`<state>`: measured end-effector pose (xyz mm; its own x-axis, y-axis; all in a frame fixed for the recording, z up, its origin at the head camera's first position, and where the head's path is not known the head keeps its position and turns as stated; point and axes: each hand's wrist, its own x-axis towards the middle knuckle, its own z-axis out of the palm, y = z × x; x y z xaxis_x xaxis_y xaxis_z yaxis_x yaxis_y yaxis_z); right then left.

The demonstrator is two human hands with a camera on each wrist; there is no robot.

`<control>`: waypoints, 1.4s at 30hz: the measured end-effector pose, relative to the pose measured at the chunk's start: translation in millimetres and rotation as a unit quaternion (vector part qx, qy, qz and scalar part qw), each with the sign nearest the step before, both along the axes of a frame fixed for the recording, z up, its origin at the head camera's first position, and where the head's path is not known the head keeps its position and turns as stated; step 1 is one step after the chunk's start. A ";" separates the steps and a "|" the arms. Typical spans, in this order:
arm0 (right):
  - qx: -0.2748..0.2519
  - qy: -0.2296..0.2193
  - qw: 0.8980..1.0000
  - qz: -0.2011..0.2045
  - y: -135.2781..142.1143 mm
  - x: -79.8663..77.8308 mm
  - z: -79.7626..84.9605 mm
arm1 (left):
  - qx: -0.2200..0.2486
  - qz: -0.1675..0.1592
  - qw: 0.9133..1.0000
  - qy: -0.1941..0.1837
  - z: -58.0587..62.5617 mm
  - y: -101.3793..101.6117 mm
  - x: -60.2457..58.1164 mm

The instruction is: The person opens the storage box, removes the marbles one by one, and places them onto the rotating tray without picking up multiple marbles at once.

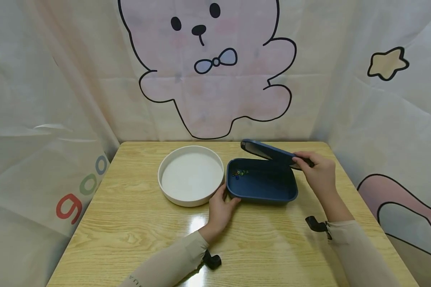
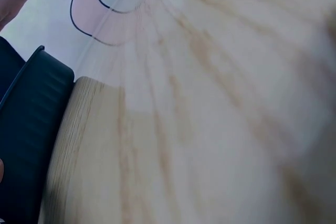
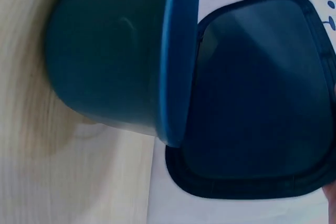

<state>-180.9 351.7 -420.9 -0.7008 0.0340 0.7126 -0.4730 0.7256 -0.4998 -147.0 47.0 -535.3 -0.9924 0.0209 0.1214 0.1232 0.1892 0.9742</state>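
A dark blue rectangular container (image 1: 262, 198) stands uncovered on the table, with a few small colourful pieces (image 1: 239, 173) inside at its left end. My left hand (image 1: 220, 211) holds the container's front left corner, thumb along the front wall and fingers at the left side. Over the back right of the container, my right hand (image 1: 319, 171) pinches the right end of its dark blue lid (image 1: 265, 150). The lid is tilted, its left end raised. In the right wrist view the lid's underside (image 3: 257, 98) shows beside the container's end wall (image 3: 110, 51).
A round white shallow dish (image 1: 190, 175) sits left of the container, close to my left hand. Both stand on a wood-grain table (image 1: 136, 235). A cloth backdrop (image 1: 104, 95) with cartoon drawings hangs behind and at the sides.
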 end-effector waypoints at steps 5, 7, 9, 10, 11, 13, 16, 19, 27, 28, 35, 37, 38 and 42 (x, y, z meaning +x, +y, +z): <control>-0.078 -0.013 0.993 -0.082 6.4 -1.7 5.6 | 0.006 -0.003 1.000 0.003 -0.8 0.7 -0.4; -0.109 -0.027 0.987 -0.114 11.0 -1.5 7.4 | 0.008 -0.004 1.000 0.005 -1.5 0.7 -0.8; -0.143 -0.043 0.979 -0.139 16.4 -0.4 9.1 | 0.009 -0.003 1.000 0.004 -2.3 0.2 -1.2; -0.163 -0.054 0.974 -0.148 19.1 0.7 10.0 | 0.010 -0.003 1.000 0.006 -2.5 0.0 -1.4; -0.183 -0.063 0.969 -0.155 22.0 1.9 10.8 | 0.011 -0.003 1.000 0.006 -2.7 -0.2 -1.5; -0.214 -0.079 0.959 -0.167 28.5 5.1 11.6 | 0.012 -0.003 1.000 0.008 -2.9 -0.6 -1.7; -0.251 -0.099 0.944 -0.191 38.5 11.9 9.8 | 0.009 -0.002 1.000 0.009 -3.3 -0.7 -1.2; -0.267 -0.113 0.932 -0.218 48.4 19.9 4.3 | 0.004 -0.001 1.000 0.007 -3.9 -0.4 0.1; -0.437 -0.123 0.866 -0.210 67.1 37.5 -6.6 | 0.012 -0.001 1.000 0.011 -3.0 -0.5 0.1; -0.458 -0.126 0.855 -0.207 69.4 40.0 -8.4 | 0.013 -0.001 1.000 0.010 -2.7 -0.2 0.2; -0.529 -0.155 0.807 -0.213 82.8 56.6 -24.6 | 0.012 -0.001 1.000 0.005 -2.1 0.6 -0.2; -0.531 -0.169 0.801 -0.220 84.7 60.5 -28.1 | 0.008 0.000 1.000 0.006 -2.2 0.6 -0.6; -0.529 -0.175 0.800 -0.223 85.7 62.4 -29.5 | 0.008 0.000 1.000 0.006 -2.3 0.6 -0.7; -0.510 -0.212 0.800 -0.234 88.3 69.2 -34.4 | 0.011 0.000 1.000 0.003 -3.0 -0.1 -0.9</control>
